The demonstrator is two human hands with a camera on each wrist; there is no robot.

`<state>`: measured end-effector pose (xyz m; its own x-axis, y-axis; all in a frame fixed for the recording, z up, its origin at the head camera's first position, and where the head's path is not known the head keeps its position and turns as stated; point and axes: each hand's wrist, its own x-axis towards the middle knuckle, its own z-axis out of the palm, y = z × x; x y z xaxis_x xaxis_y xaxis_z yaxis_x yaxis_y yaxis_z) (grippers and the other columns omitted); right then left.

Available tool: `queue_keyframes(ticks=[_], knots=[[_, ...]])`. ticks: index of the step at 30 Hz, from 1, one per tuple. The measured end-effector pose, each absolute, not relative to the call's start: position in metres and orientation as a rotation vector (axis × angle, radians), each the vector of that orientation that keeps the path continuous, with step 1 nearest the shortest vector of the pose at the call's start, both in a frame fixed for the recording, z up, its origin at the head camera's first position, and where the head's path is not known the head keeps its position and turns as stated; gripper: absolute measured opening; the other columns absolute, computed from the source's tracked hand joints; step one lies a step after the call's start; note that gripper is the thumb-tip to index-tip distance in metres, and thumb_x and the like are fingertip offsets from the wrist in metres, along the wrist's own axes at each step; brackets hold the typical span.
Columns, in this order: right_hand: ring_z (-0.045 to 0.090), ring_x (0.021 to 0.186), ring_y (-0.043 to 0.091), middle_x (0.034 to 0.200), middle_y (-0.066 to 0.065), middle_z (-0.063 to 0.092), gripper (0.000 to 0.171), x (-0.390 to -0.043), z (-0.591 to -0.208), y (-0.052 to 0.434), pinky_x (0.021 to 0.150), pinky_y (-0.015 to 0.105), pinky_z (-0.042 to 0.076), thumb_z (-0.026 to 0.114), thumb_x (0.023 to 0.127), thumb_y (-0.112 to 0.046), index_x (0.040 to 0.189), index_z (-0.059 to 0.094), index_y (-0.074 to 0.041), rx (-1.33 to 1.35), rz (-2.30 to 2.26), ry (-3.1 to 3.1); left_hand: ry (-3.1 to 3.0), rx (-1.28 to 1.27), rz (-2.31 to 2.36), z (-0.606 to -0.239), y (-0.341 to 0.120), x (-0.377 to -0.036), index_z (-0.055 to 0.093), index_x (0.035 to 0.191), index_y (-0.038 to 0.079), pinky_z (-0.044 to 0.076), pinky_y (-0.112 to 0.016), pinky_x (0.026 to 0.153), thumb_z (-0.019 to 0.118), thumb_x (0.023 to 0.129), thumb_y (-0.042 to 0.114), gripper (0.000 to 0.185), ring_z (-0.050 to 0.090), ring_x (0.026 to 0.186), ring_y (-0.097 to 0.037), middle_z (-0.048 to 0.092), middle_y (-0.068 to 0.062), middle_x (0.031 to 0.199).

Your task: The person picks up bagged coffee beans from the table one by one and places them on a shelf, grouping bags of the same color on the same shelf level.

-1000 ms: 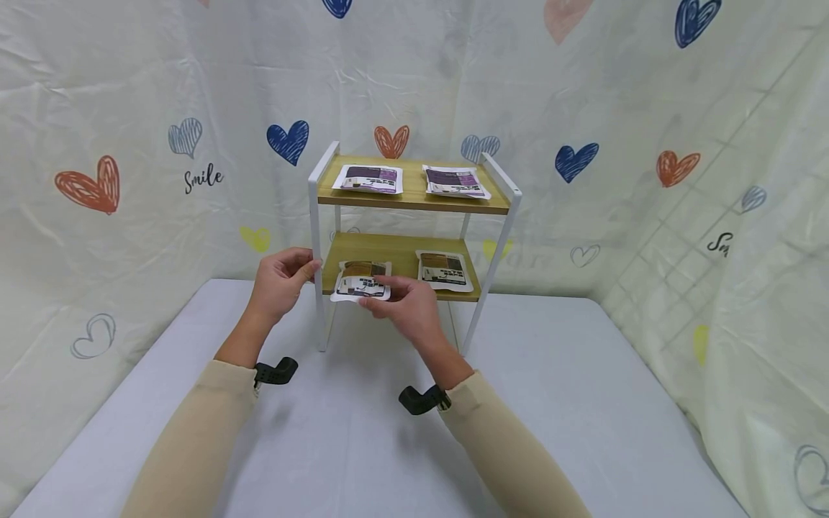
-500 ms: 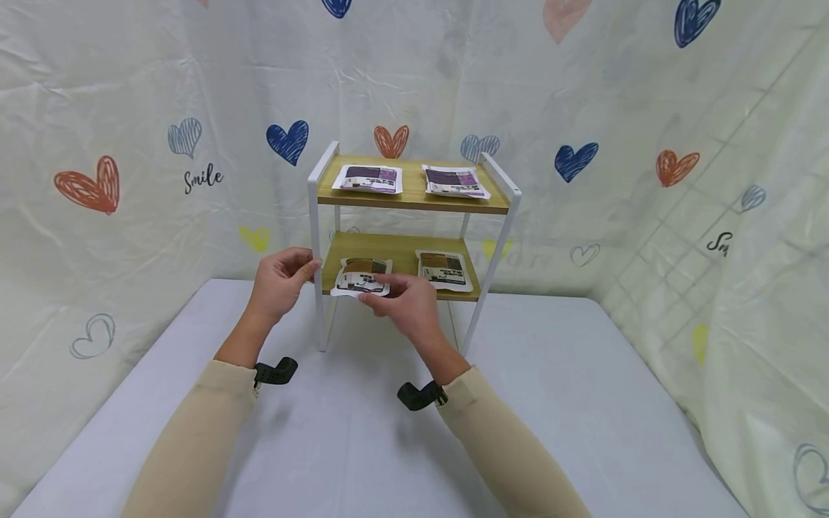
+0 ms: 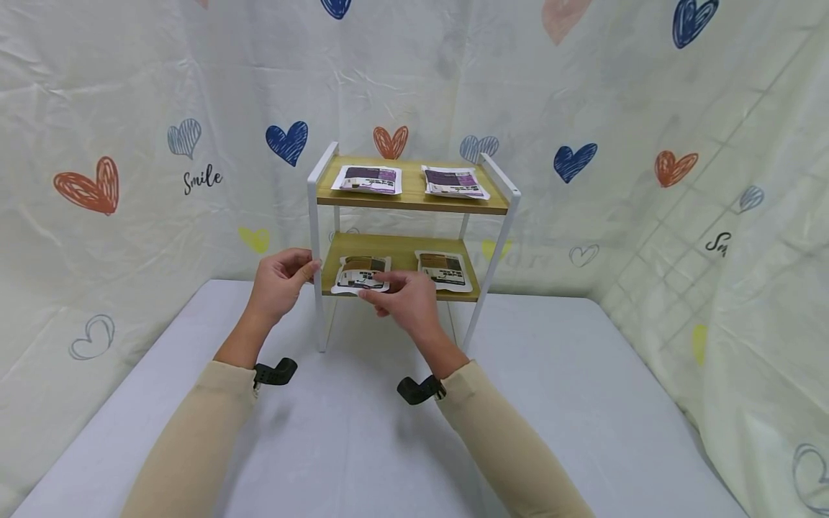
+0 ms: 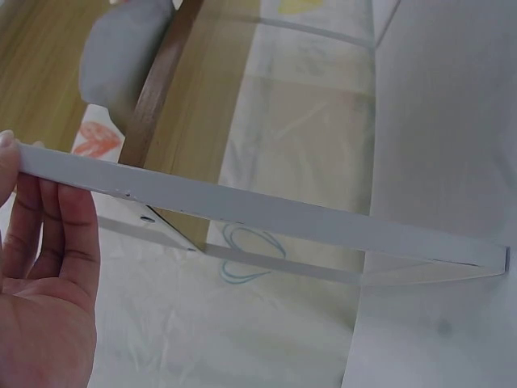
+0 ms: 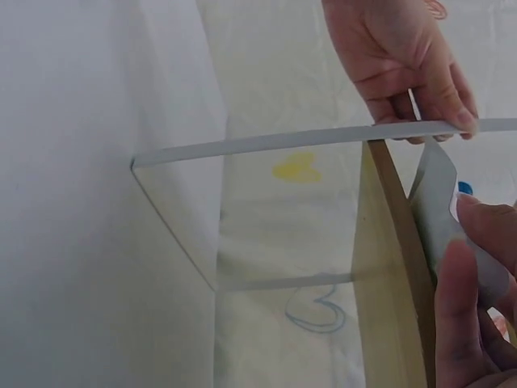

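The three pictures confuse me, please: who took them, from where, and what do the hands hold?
No machine here: a person works with two bare hands. The wide picture comes from a camera on the head; the two close ones come from cameras on the wrists. On a white table stands a small rack with two wooden shelves. Two purple packets lie on top, and a brown packet lies below. The left hand has its grip on the rack's white front post. The right hand pinches another brown packet at the lower shelf's front edge.
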<state>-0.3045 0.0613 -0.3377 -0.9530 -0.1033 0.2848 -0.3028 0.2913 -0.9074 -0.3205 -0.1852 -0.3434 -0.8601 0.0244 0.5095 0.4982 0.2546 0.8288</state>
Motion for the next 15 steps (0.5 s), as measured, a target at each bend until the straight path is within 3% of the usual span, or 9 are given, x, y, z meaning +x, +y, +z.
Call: queue_keyframes(ticks=[5, 12, 15], knots=[[0.068, 0.055, 0.017, 0.076, 0.008, 0.074, 0.039, -0.307, -0.3379, 0.0608, 0.059, 0.029, 0.061, 0.092, 0.077, -0.028, 0.109, 0.08, -0.01, 0.358, 1.72, -2.392, -2.133, -0.475, -1.64, -0.3438, -0.1853, -0.3205, 0.072, 0.119, 0.0, 0.058, -0.016, 0.077, 0.071, 0.097, 0.021, 0.03, 0.066, 0.081, -0.007, 0.071, -0.024, 0.11], [0.066, 0.054, 0.017, 0.07, 0.008, 0.071, 0.038, -0.3084, -0.3362, 0.0617, 0.058, 0.031, 0.061, 0.091, 0.078, -0.028, 0.11, 0.08, -0.01, 0.381, 1.692, -2.426, -2.125, -0.477, -1.644, -0.3434, -0.1856, -0.3205, 0.073, 0.116, 0.0, 0.058, -0.016, 0.076, 0.072, 0.097, 0.021, 0.028, 0.066, 0.08, -0.008, 0.072, 0.006, 0.096], [0.068, 0.055, 0.017, 0.072, 0.008, 0.071, 0.037, -0.3076, -0.3333, 0.0629, 0.063, 0.038, 0.063, 0.09, 0.08, -0.026, 0.111, 0.079, -0.01, 0.395, 1.685, -2.456, -2.118, -0.486, -1.65, -0.3434, -0.1858, -0.3208, 0.073, 0.116, 0.0, 0.058, -0.016, 0.076, 0.072, 0.097, 0.02, 0.028, 0.065, 0.078, -0.009, 0.071, 0.01, 0.093]])
